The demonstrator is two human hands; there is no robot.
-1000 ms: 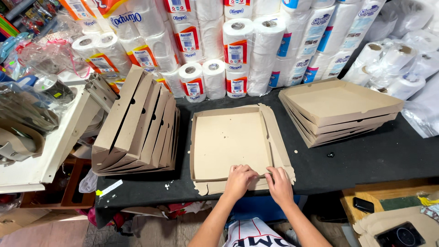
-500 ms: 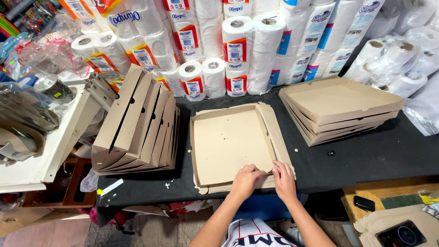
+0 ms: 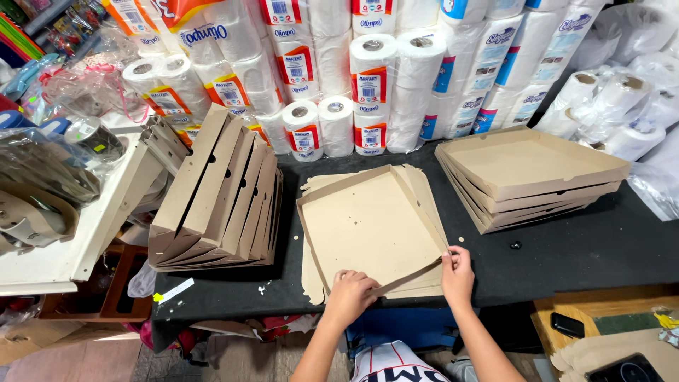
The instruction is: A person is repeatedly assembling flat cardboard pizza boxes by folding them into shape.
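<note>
A half-folded brown cardboard box [image 3: 368,223] lies on a few flat cardboard blanks in the middle of the black table [image 3: 580,251]; its left and far walls stand up. My left hand [image 3: 350,293] presses on the near left corner of the box. My right hand [image 3: 458,272] pinches the near flap at its right end, and the flap is raised between the two hands.
Several folded boxes lean on edge in a stack [image 3: 219,198] to the left. A pile of finished flat boxes [image 3: 527,177] sits to the right. Wrapped paper rolls [image 3: 368,78] line the back. A phone [image 3: 568,325] lies on a wooden surface at lower right.
The near flap has been lifted upright. My hands have spread apart along it, the left toward the left corner and the right toward the right end.
</note>
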